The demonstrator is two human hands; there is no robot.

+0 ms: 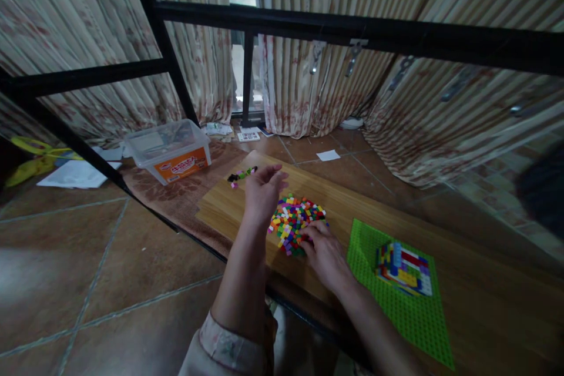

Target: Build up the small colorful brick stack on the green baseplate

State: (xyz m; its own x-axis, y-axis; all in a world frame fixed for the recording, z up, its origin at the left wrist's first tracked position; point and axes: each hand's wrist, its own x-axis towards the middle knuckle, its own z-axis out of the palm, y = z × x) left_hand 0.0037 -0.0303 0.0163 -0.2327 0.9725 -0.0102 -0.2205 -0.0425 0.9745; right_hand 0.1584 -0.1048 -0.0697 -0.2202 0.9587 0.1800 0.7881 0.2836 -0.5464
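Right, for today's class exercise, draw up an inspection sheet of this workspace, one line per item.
surface: wooden board on a wooden tabletop
job's things: pile of small coloured bricks, short brick strip, green baseplate carrying a part-built brick block
clutter: clear plastic tub with an orange label; loose papers
hands: left hand open above the board; right hand, fingers on the pile
cables: nothing seen
surroundings: striped curtains, black metal frame, tiled floor
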